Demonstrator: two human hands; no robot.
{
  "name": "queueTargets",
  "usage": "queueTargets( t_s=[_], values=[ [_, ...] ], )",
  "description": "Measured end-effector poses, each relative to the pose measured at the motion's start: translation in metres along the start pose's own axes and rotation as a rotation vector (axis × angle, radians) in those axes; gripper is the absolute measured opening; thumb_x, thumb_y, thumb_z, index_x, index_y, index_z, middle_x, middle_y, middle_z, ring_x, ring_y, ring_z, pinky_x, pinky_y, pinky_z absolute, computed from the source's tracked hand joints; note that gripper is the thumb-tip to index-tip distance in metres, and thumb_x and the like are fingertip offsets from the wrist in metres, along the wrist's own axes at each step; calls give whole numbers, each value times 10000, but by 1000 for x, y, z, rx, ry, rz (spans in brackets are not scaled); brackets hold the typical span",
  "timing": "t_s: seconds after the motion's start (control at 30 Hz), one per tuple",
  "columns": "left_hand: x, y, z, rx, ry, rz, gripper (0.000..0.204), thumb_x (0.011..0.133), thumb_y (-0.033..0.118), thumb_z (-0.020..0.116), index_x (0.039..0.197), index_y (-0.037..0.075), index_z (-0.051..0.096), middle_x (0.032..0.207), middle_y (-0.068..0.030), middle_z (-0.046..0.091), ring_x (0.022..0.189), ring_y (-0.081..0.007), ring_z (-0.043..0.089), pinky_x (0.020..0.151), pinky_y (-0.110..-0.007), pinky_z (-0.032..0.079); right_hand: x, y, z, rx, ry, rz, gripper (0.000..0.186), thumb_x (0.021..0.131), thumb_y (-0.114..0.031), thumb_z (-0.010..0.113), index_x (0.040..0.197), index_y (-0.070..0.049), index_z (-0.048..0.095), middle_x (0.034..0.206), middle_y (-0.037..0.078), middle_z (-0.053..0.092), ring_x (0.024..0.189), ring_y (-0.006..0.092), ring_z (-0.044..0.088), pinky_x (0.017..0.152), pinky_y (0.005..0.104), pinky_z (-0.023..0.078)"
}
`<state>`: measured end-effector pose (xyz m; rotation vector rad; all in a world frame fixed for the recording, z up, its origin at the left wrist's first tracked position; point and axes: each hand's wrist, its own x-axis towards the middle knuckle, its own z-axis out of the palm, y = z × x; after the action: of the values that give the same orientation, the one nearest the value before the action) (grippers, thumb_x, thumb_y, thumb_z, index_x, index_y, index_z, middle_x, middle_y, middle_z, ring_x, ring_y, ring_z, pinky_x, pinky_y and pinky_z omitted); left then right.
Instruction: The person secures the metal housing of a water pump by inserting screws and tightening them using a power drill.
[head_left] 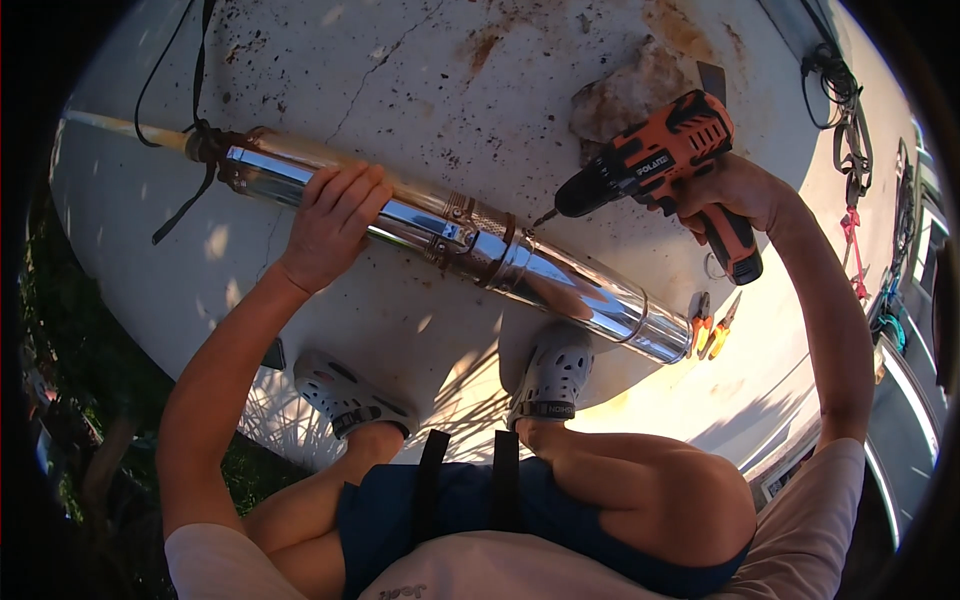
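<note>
A long, shiny metal cylinder that looks like a submersible pump lies slantwise on the concrete, its far-left end joined to a pale pipe. My left hand is wrapped over its upper half, fingers closed round the polished casing. In my right hand is an orange and black cordless drill, gripped by its handle. Its bit points down-left and ends close to the rim of a band near the cylinder's middle; whether it touches cannot be made out.
A rough stone sits behind the drill. Two pairs of orange-handled pliers lie by the cylinder's right end. A black strap hangs round its left end. My feet in grey clogs are just below it. Cables and ropes run along the right.
</note>
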<state>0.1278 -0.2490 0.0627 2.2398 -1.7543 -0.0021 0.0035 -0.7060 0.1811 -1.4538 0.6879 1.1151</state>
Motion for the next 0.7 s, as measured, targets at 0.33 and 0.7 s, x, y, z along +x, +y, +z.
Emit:
queueTargets(
  t_s=[0.33, 0.7],
  values=[
    [-1, -1, 2, -11, 3, 11, 769, 642, 26, 696, 1371, 85, 459, 1430, -121, 509, 1351, -297, 459, 1161, -483, 286, 0, -5, 3, -2, -16, -3, 281, 747, -85, 706, 998, 42, 709, 640, 86, 631, 520, 161, 605, 493, 320, 542],
    [-1, -1, 0, -3, 20, 12, 731, 656, 9, 668, 1358, 78, 476, 1419, -121, 519, 1342, -293, 469, 1153, -483, 300, 6, -4, 2, 106, -14, 21, 319, 752, -61, 678, 1043, 68, 691, 711, 106, 659, 535, 163, 596, 500, 329, 556]
  ],
)
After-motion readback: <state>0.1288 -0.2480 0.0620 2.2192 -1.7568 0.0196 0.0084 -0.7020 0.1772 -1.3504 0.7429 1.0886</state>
